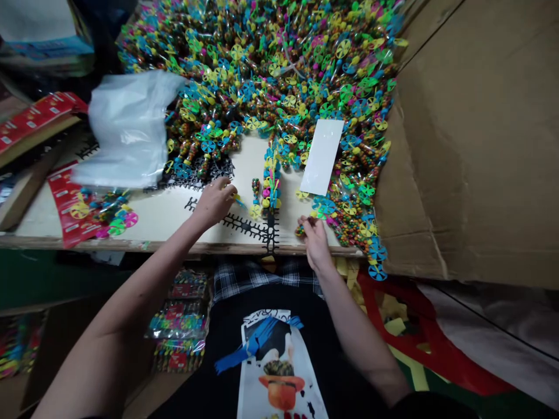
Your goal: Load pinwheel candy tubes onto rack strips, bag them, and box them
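My left hand [215, 203] is closed over the table, its fingers curled round a small toy whose yellow and blue end [238, 200] pokes out; the rest is hidden. Near the front edge, my right hand [315, 240] pinches a candy-filled tube toy [300, 231]. Between my hands, a black plastic strip with hooked prongs [271, 230] points toward me, and a row of colourful fan toys [271, 174] lies along it. Another prong strip [244, 224] lies slantwise beside it. One loose candy tube with a yellow fan [255, 198] rests just left of the row.
A big heap of candy fan toys [271, 70] covers the back and right. Clear plastic bags [126, 128], red printed cards [72, 203] and black strips [192, 174] lie left. A white card [322, 157] rests against the heap. Cardboard [476, 139] borders the right.
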`<move>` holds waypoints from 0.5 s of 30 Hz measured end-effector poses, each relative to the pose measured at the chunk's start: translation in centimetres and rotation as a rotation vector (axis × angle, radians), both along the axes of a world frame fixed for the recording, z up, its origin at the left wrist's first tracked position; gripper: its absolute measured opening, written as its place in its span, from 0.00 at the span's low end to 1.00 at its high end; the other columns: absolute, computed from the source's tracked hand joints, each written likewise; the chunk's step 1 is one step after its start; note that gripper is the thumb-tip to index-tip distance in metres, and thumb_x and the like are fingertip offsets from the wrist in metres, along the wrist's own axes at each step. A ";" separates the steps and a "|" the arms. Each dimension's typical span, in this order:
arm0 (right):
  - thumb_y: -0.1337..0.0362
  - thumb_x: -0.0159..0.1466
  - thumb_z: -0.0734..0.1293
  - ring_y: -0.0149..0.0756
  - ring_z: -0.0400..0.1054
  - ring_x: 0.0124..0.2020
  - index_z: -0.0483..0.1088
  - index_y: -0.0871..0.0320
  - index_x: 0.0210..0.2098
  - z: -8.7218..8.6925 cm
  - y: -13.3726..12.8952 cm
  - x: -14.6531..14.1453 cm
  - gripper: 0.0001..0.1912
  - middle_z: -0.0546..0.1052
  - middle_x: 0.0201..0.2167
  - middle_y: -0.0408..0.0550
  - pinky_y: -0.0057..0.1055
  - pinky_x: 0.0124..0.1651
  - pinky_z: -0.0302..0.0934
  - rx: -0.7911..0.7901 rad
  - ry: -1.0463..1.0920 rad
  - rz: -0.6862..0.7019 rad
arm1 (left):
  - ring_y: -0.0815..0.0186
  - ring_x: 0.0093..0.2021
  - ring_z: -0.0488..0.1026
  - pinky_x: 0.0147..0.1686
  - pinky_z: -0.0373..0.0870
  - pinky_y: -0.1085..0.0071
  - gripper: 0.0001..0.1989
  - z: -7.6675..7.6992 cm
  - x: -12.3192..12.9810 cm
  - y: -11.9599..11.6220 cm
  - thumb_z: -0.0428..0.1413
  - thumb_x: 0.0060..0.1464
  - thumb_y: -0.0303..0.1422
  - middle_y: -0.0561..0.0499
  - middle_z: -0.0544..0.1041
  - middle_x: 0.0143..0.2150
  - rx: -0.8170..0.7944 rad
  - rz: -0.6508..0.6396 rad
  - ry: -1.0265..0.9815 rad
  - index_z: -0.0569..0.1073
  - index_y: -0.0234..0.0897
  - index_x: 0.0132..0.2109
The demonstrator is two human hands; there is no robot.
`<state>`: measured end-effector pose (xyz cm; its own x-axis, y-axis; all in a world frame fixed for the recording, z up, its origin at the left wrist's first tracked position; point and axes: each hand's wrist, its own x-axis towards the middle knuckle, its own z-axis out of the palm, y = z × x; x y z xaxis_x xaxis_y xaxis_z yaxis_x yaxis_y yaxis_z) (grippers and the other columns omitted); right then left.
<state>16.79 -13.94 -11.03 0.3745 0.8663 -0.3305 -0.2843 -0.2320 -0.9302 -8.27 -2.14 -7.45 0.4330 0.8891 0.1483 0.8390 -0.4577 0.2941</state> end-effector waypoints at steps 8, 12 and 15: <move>0.51 0.57 0.67 0.35 0.70 0.42 0.64 0.55 0.38 1.4 -2.7 5.0 0.17 0.75 0.39 0.47 0.37 0.47 0.64 0.104 -0.287 -0.160 | 0.67 0.31 0.70 0.32 0.67 0.72 0.07 1.0 0.5 -4.0 0.58 0.47 0.35 0.52 0.74 0.30 -0.328 0.152 -0.668 0.70 0.37 0.32; 0.52 0.58 0.67 0.34 0.71 0.39 0.65 0.54 0.38 1.7 -1.9 2.7 0.14 0.75 0.36 0.46 0.34 0.44 0.66 0.258 -0.377 -0.022 | 0.69 0.26 0.70 0.28 0.68 0.73 0.11 0.2 3.2 -7.0 0.61 0.40 0.36 0.55 0.73 0.26 -0.555 0.288 -0.998 0.69 0.37 0.30; 0.52 0.59 0.66 0.35 0.71 0.38 0.66 0.53 0.37 1.3 -1.1 1.0 0.13 0.75 0.36 0.46 0.34 0.43 0.67 0.277 -0.375 0.204 | 0.70 0.26 0.70 0.27 0.68 0.74 0.12 -0.6 5.4 -8.4 0.62 0.38 0.36 0.55 0.72 0.26 -0.555 0.393 -1.125 0.69 0.36 0.29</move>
<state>17.82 -15.02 -9.76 0.2376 0.9702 0.0469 0.1066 0.0219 -0.9941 -2.84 -10.53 -8.04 0.0133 0.9857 -0.1681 0.0616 0.1670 0.9840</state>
